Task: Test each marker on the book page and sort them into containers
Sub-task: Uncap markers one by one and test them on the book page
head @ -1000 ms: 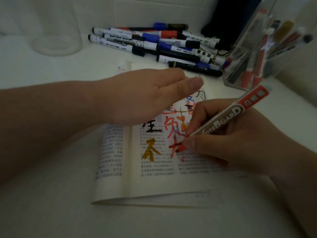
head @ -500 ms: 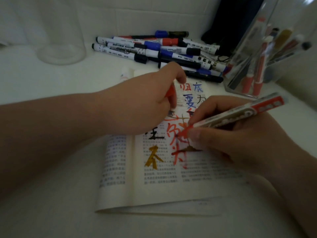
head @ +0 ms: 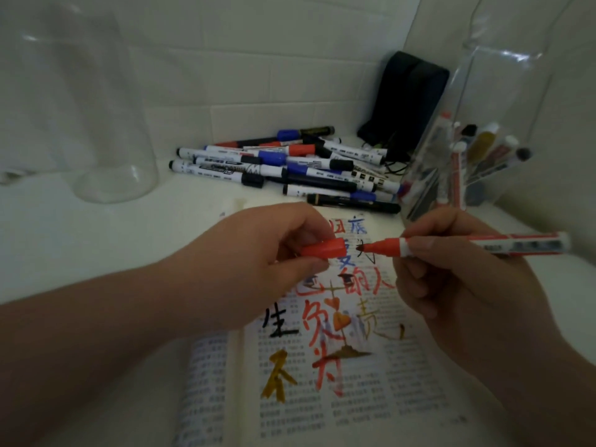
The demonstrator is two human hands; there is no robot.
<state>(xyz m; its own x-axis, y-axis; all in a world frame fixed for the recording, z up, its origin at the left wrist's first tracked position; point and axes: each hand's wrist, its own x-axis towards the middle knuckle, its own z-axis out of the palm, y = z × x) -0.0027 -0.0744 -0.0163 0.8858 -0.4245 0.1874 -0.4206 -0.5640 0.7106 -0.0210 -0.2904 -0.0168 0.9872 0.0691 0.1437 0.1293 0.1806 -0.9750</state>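
An open book [head: 354, 391] lies flat in front of me, its right page covered with red, black, blue and ochre marker strokes. My right hand [head: 458, 285] grips an uncapped red whiteboard marker [head: 483, 245], held level above the page with its tip pointing left. My left hand [head: 258, 262] pinches the marker's red cap [head: 324, 248], whose open end faces the tip a short gap away. A pile of capped markers [head: 283, 166] lies behind the book. At the right, a clear container [head: 503, 101] holds several markers. A clear round jar [head: 106, 133] stands at the back left.
A dark pouch [head: 403, 98] leans against the tiled wall in the back corner, with thin cables beside it. The white tabletop [head: 96, 240] surrounds the book. The right wall stands close behind the clear container.
My right hand lifted the red marker off the page and turned it level. My left hand rose from the page holding the red cap and brought it up to the tip.
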